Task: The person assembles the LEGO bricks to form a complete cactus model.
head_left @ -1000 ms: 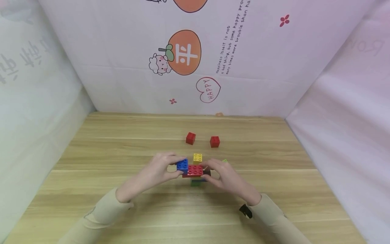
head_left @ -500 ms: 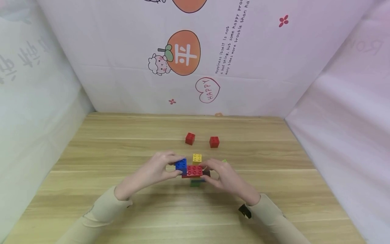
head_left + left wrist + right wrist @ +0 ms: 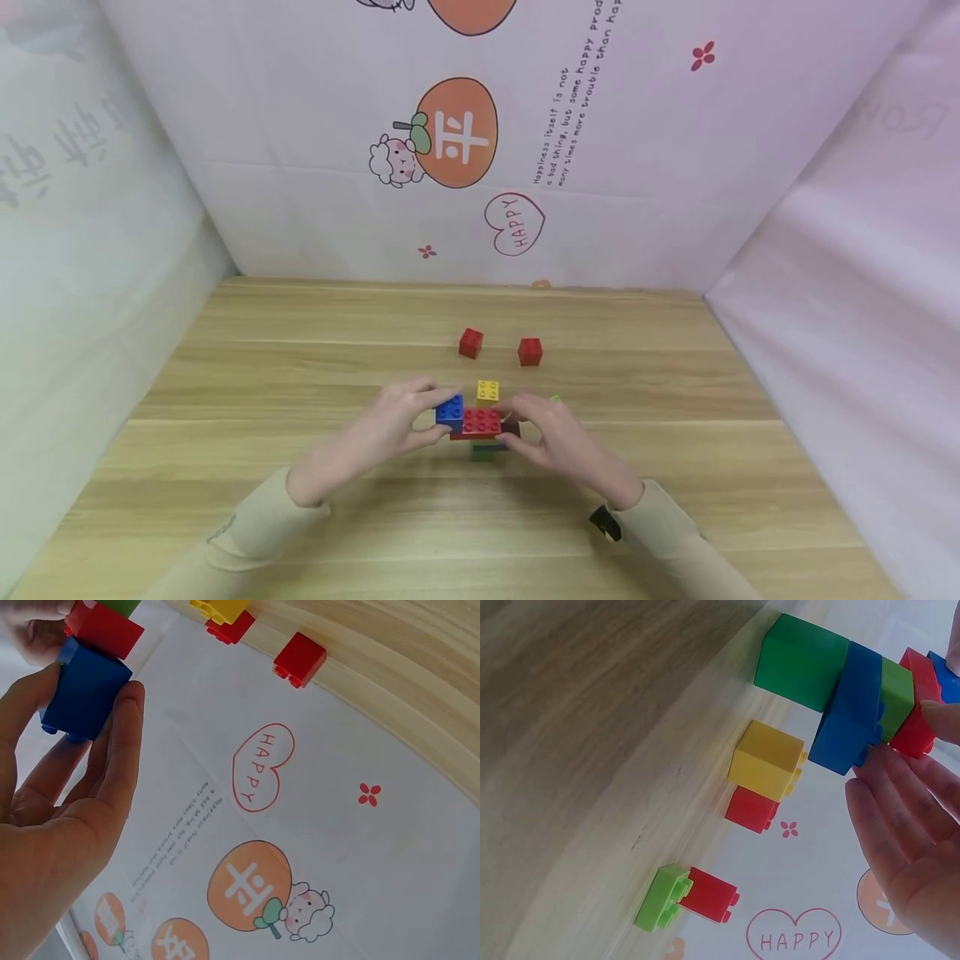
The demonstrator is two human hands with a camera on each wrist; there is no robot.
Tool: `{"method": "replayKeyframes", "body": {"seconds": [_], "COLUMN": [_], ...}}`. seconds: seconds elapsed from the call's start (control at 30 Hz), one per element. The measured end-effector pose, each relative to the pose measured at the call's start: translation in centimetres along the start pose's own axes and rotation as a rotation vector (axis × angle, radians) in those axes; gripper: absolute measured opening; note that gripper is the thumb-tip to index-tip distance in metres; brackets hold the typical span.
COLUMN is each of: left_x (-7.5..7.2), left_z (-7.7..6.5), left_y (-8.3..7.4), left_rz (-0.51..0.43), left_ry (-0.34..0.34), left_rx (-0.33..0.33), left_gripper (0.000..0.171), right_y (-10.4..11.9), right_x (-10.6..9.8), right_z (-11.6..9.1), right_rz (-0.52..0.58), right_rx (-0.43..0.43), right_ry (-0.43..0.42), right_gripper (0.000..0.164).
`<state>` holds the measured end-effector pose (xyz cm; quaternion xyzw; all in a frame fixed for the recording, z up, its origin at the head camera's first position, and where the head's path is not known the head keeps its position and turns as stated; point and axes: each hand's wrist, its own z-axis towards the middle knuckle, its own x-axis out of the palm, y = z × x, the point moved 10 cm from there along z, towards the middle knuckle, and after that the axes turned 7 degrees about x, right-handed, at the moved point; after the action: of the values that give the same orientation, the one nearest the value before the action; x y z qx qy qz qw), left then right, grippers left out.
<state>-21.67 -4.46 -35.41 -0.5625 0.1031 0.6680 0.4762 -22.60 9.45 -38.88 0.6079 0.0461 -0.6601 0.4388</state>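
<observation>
Your left hand [image 3: 397, 418] is clamped on the square blue plastic brick [image 3: 449, 413], thumb and fingers pinching opposite sides at the left end of the oblong red plastic brick [image 3: 482, 422]. Your right hand [image 3: 558, 433] pinches that red brick's right end. Whether the blue studs below are fully locked, you cannot tell from here. Under the red brick come a light-green brick [image 3: 898, 696], a long blue brick [image 3: 849, 712] and, lowest, a dark-green brick [image 3: 802, 664].

The red brick's left end overhangs the narrow column, so pressing hard there could lever it off the light-green brick, or tip the whole stack left if your right hand slackens. A push with the blue brick skewed may leave it half seated.

Just beyond the red brick stands a square yellow brick [image 3: 487, 391]; your fingertips could knock it if they slip forward. The small red bricks [image 3: 471, 342] farther beyond it on the table [image 3: 300, 333], and the lime brick [image 3: 662, 898] beyond and to its right, look at less risk.
</observation>
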Motion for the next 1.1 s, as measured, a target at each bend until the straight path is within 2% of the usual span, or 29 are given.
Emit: {"method": "replayKeyframes", "body": {"seconds": [0.27,0.63,0.73,0.9,1.1], "left_x": [0.2,0.5,0.8,2.0,3.8], "left_z": [-0.1,-0.1,-0.2,-0.6,-1.0], "left_y": [-0.5,-0.5,-0.1,1.4,3.6], "left_rz": [0.074,0.064,0.010,-0.165,-0.366], "left_ry": [-0.006,-0.038,-0.027,0.002,-0.009], "left_rx": [0.045,0.072,0.044,-0.056,-0.160], "left_gripper": [0.051,0.049,0.051,0.062,0.071], "right_y": [-0.2,-0.3,-0.3,-0.6,-0.8], "right_x": [0.1,0.0,0.0,0.2,0.2], "right_z": [-0.1,-0.1,-0.2,-0.4,-0.5], "right_rz": [-0.003,-0.003,0.002,0.031,0.022], "right_rx": [0.022,0.017,0.023,0.054,0.054], "right_ry": [0.011,0.001,-0.002,0.007,-0.006], "right_gripper": [0.032,0.031,0.031,0.033,0.034]}}
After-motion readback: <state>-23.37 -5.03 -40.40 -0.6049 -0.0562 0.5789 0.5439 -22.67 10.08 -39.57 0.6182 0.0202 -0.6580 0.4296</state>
